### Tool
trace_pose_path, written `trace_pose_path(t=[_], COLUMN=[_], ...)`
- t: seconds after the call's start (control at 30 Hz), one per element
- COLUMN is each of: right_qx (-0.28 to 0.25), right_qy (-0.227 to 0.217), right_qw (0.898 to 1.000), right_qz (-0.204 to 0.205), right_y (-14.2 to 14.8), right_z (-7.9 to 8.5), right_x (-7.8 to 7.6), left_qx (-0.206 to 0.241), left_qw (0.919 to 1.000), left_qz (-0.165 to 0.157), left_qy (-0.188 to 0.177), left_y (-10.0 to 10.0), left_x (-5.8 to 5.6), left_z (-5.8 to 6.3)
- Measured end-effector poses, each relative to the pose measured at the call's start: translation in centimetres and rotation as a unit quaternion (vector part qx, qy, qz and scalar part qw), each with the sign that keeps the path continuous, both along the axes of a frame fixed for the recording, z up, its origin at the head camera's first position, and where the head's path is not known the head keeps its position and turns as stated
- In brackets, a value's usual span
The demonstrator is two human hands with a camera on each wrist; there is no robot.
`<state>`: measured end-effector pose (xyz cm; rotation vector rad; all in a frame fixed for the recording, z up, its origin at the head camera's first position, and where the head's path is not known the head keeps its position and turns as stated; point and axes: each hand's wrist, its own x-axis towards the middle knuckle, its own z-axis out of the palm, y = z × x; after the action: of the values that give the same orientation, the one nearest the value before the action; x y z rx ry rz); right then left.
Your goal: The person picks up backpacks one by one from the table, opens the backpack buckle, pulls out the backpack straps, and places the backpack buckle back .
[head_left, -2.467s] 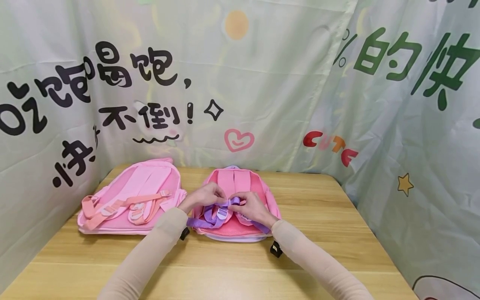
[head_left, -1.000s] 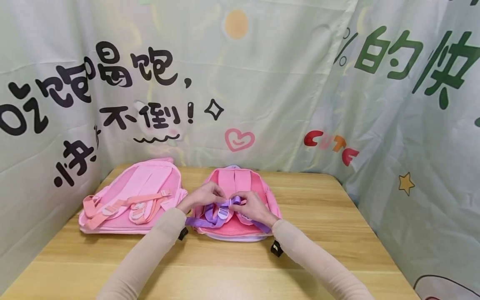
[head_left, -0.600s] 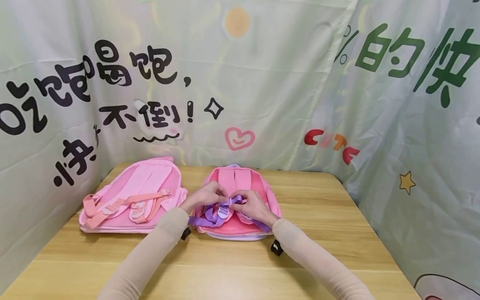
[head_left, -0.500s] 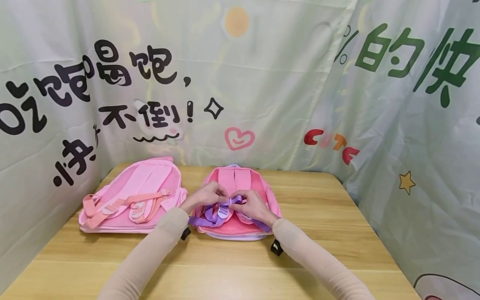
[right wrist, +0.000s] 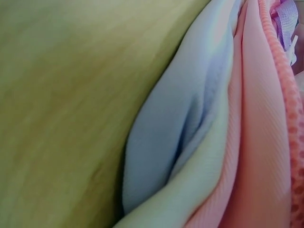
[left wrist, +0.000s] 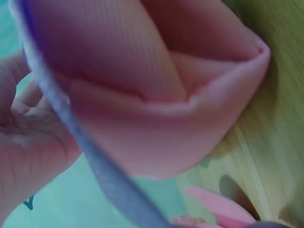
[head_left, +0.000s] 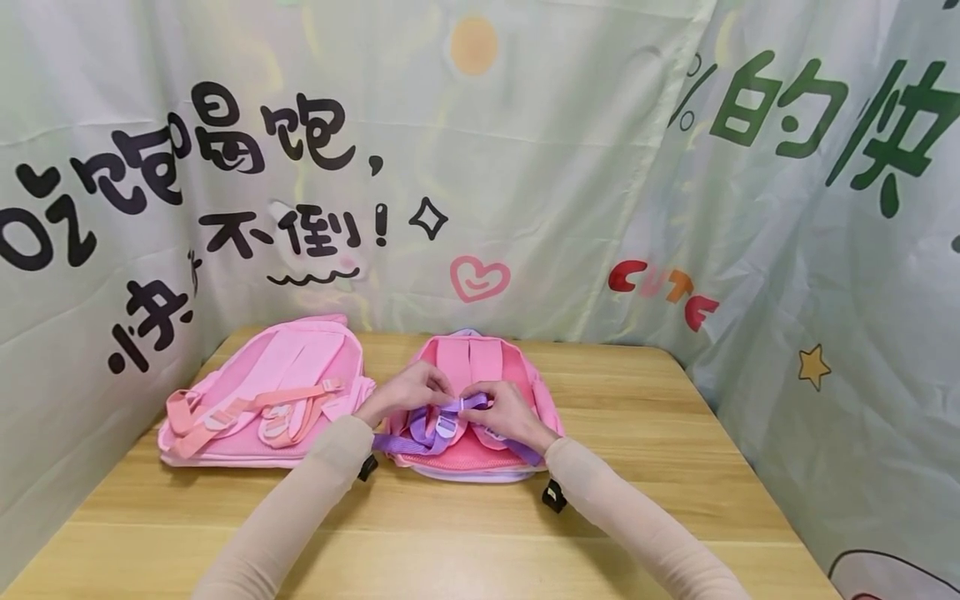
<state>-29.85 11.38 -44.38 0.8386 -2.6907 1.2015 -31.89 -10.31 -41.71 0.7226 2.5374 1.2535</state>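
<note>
A pink backpack (head_left: 468,354) with purple straps lies back side up on the table, in the middle of the head view. My left hand (head_left: 411,390) pinches the purple strap (head_left: 453,407) near a small white buckle part at its centre. From the other side, my right hand (head_left: 512,410) pinches the same webbing, with a short purple loop showing at its fingertips. A white buckle (head_left: 446,427) hangs on the strap just below the hands. The left wrist view shows an open pink side pocket (left wrist: 137,128) close up; the right wrist view shows the bag's pale blue side (right wrist: 166,137).
To the left lies a second, lighter pink backpack (head_left: 307,350) with orange straps (head_left: 247,404), its side close to my left wrist. Both bags are on a wooden table (head_left: 630,433). Printed cloth curtains (head_left: 540,167) stand behind and along both sides.
Both hands keep their place on the purple strap. The loop by the right fingertips sits slightly lower and flatter than half a second ago. The lighter backpack has not moved.
</note>
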Motion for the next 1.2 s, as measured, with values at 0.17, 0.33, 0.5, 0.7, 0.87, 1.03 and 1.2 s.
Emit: trace_pose_path(t=[0.17,0.33,0.5,0.7,0.87,1.03,1.2], right_qx=[0.007,0.01,0.008,0.012,0.015,0.012,0.014], right_qy=[0.006,0.002,0.003,0.007,0.01,0.009,0.014], right_qw=[1.0,1.0,1.0,1.0,1.0,1.0,1.0], right_qz=[0.002,0.001,-0.003,-0.006,-0.002,0.002,-0.004], right_y=[0.1,0.1,0.1,0.1,0.2,0.4,0.6], right_z=[0.0,-0.1,-0.1,-0.1,-0.1,-0.2,-0.2], right_x=[-0.1,-0.1,-0.2,-0.2,-0.2,-0.3,-0.3], left_qx=[0.005,0.013,0.027,0.019,0.018,0.015,0.007], left_qw=[0.9999,0.9998,0.9991,0.9993,0.9997,0.9997,0.9992], left_qz=[-0.005,-0.011,-0.027,-0.009,-0.003,-0.008,-0.029], left_qy=[0.01,-0.009,-0.016,-0.032,-0.018,-0.019,-0.025], left_y=[0.4,0.0,-0.4,0.2,0.5,0.5,0.9], left_x=[0.0,-0.2,-0.2,0.1,0.1,0.1,0.4], left_z=[-0.1,-0.3,-0.3,0.0,-0.2,-0.4,-0.5])
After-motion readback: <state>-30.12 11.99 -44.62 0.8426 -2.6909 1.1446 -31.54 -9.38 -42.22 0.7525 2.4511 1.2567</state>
